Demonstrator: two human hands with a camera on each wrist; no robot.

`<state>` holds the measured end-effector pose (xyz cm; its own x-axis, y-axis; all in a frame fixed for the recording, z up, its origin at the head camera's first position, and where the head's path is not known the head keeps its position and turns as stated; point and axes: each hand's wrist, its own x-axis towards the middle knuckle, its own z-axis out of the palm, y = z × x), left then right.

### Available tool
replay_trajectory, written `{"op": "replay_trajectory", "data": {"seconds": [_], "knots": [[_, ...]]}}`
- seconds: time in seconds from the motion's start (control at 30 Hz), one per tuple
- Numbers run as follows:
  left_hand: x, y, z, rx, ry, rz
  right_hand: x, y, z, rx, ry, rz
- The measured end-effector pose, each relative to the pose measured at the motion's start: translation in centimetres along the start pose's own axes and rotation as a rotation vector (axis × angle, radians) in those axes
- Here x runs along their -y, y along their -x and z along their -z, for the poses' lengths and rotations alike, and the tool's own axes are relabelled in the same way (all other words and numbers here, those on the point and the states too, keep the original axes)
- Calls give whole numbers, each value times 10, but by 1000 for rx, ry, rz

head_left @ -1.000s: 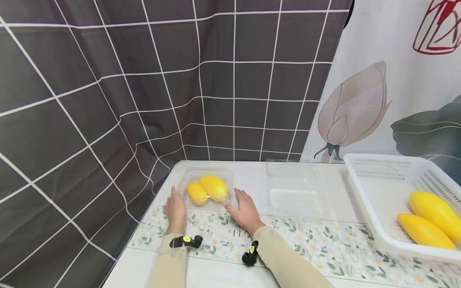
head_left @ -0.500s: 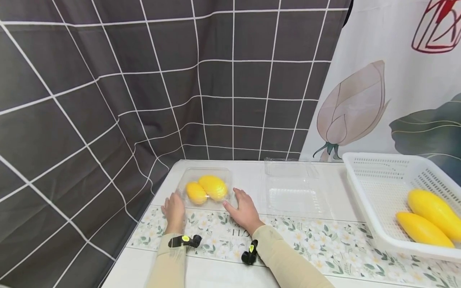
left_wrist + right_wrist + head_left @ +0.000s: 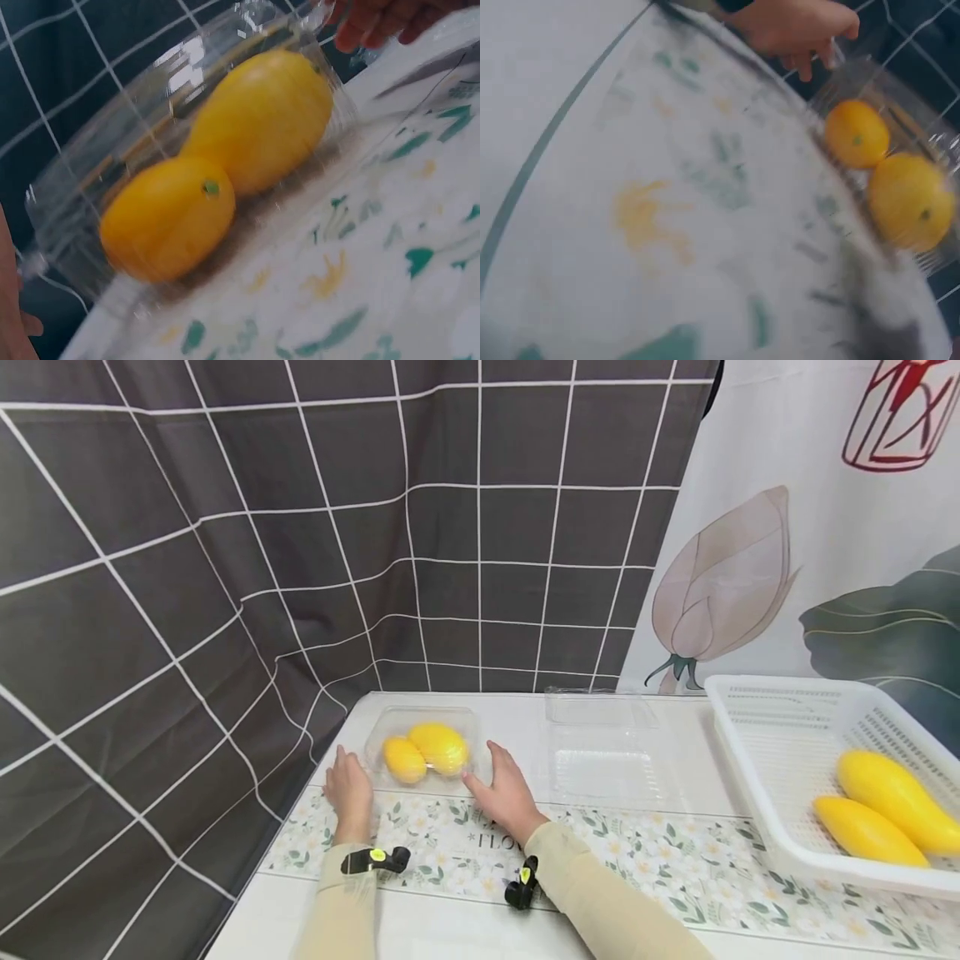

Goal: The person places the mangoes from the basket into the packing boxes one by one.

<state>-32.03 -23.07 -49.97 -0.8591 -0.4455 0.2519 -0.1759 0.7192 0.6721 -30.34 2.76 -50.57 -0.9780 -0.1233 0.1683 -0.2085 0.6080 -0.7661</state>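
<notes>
Two yellow mangoes (image 3: 438, 748) lie side by side inside a clear plastic clamshell box (image 3: 390, 720) at the table's back left; the box appears closed over them. My left hand (image 3: 349, 792) is just left of the box with fingers extended, a small gap showing between them in the head view. At the box's right front corner is my right hand (image 3: 506, 792), fingers straight and thumb near or touching the plastic. In the left wrist view the mangoes (image 3: 259, 124) show through the clear wall, with right-hand fingers (image 3: 390, 19) beyond.
A second clear plastic box (image 3: 607, 777) stands open, lid raised, right of the right hand. Farther right a white perforated basket (image 3: 780, 727) holds two larger yellow mangoes (image 3: 896, 789). A floral strip (image 3: 637, 860) crosses the white table; a dark grid curtain (image 3: 450, 543) hangs behind.
My left hand has shifted left, away from the box's side. The right hand stays nearly in place at the right corner. The head view has drifted slightly.
</notes>
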Motion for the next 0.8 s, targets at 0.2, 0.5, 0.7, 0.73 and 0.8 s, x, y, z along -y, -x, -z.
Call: {"op": "replay_trajectory", "data": {"seconds": [0.2,0.5,0.7,0.73,0.8], "knots": [[-29,3,14,-18,-9,-123,31,-6,38,26,1,81],[-102,7,27,-2,383,-222,40,-26,119,8,172,188],[-146,9,32,98,426,-296,29,-35,181,-38,267,195],[-152,10,31,121,435,-301,26,-36,191,-47,271,184],[-163,13,28,165,458,-311,19,-37,209,-67,272,146]]}}
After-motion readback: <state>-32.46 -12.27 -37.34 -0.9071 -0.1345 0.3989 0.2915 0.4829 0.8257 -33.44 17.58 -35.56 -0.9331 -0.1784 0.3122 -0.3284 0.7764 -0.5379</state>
